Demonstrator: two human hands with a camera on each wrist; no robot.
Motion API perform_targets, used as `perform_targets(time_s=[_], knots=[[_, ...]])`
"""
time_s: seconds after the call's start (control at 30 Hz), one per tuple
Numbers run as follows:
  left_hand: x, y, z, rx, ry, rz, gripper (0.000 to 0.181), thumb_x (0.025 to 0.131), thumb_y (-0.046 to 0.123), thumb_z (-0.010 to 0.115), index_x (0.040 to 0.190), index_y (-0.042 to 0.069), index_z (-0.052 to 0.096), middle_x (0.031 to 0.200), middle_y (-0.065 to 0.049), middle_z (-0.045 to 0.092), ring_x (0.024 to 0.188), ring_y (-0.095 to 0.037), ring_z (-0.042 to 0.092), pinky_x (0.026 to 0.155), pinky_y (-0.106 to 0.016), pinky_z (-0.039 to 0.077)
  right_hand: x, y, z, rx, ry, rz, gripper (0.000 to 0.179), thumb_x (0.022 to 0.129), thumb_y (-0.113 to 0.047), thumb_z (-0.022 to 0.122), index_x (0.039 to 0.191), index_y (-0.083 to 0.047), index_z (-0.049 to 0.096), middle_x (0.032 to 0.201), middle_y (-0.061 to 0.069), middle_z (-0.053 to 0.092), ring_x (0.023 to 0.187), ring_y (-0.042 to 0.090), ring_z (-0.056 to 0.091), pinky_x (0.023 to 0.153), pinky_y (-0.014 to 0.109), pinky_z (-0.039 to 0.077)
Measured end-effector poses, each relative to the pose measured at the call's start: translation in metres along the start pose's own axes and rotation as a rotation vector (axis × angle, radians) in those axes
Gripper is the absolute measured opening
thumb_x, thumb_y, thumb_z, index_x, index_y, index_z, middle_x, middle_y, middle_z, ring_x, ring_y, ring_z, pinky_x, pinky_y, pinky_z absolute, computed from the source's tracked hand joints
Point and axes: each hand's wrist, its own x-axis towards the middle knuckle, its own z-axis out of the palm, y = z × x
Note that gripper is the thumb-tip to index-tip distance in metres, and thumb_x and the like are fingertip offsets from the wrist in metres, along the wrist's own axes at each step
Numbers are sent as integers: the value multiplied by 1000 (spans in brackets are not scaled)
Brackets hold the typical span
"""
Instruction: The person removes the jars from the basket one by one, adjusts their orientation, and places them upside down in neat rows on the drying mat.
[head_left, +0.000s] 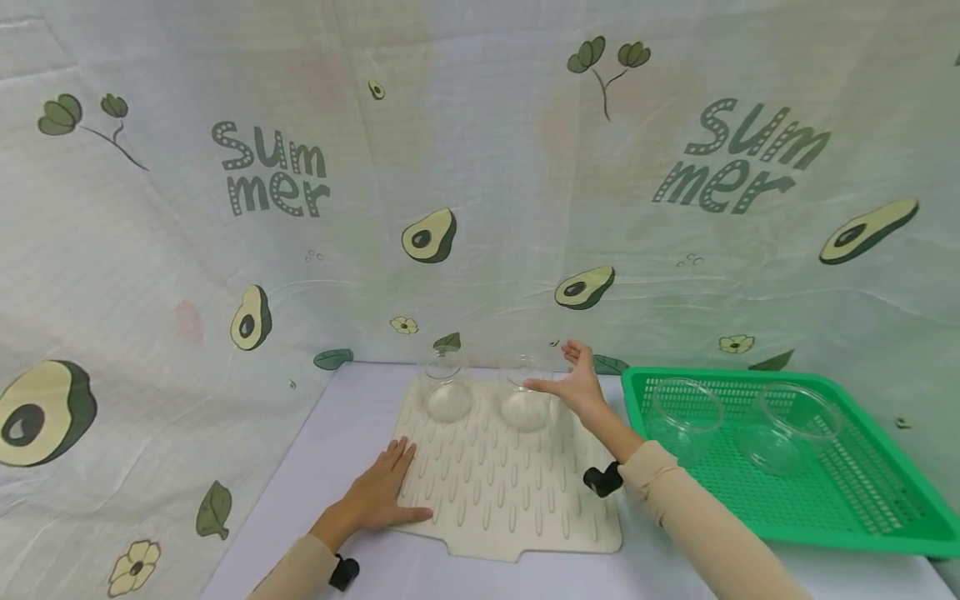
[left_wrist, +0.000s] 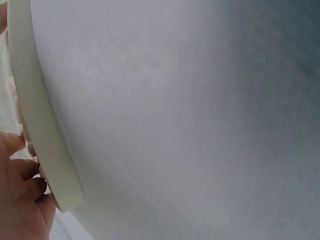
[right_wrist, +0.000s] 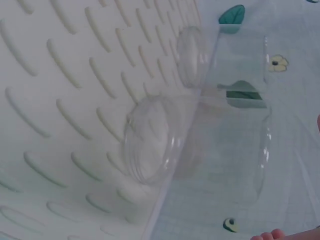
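Two clear jars stand on a cream ribbed mat point(head_left: 480, 483): one at back left point(head_left: 447, 402), the other at back right point(head_left: 525, 411). My left hand point(head_left: 378, 492) rests with spread fingers on the mat's left edge; the left wrist view shows its fingers point(left_wrist: 20, 192) at the thick rim. Beside the right jar is my right hand point(head_left: 581, 390), thumb stretched toward the jar and fingers raised, holding nothing. In the right wrist view the nearer jar point(right_wrist: 220, 145) has its ringed end on the mat, and only bits of the hand show at the border.
A green slotted basket point(head_left: 810, 508) sits on the right of the white table point(head_left: 307, 450), with two more clear containers inside, one left point(head_left: 686, 417) and one right point(head_left: 780, 450). A printed cloth point(head_left: 495, 167) hangs right behind the mat.
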Motion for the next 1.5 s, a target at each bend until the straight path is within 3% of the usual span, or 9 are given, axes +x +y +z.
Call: perform_targets(time_s=[0.4, 0.73, 1.03, 1.2, 1.33, 1.5], knots=[[-6, -3, 1, -17, -6, -41, 124, 73, 81, 64, 156, -2, 24, 161, -25, 19, 149, -40, 15, 117, -53, 23, -3, -28, -62, 9, -11, -59, 106, 82, -17, 84, 157, -1, 10, 159, 19, 24, 147, 35, 21, 117, 49, 25], [-7, -3, 2, -18, 1, -36, 124, 73, 81, 64, 156, -3, 25, 161, -26, 18, 149, -40, 16, 117, -53, 24, -7, -38, -118, -8, 39, -103, 104, 87, -21, 80, 157, 1, 5, 159, 22, 21, 146, 39, 19, 118, 50, 21], [-8, -2, 4, -19, 26, -16, 122, 74, 78, 66, 155, -4, 26, 160, -26, 21, 148, -42, 18, 115, -56, 26, -18, -39, -169, -77, 111, -87, 99, 92, -26, 75, 158, -2, 5, 161, 21, 18, 147, 39, 18, 118, 50, 22], [-8, -3, 7, -22, 45, 6, 121, 75, 76, 68, 154, -5, 26, 159, -28, 22, 147, -43, 19, 113, -58, 27, -25, -33, -199, -116, 156, -65, 96, 93, -28, 72, 159, -8, 5, 163, 15, 17, 149, 34, 15, 118, 49, 21], [-6, -4, 6, -9, 33, -3, 122, 74, 80, 63, 156, -2, 24, 161, -25, 19, 149, -39, 15, 117, -53, 23, -33, -23, -226, -137, 202, -60, 92, 95, -27, 70, 160, -13, 6, 163, 8, 18, 151, 29, 12, 120, 44, 20], [-1, -5, 6, 7, 15, -3, 123, 74, 83, 59, 157, 0, 23, 162, -23, 17, 150, -37, 13, 118, -50, 21, -46, -7, -257, -136, 301, -57, 85, 96, -23, 69, 160, -20, 13, 146, -14, 36, 149, 16, 17, 117, 24, 23]])
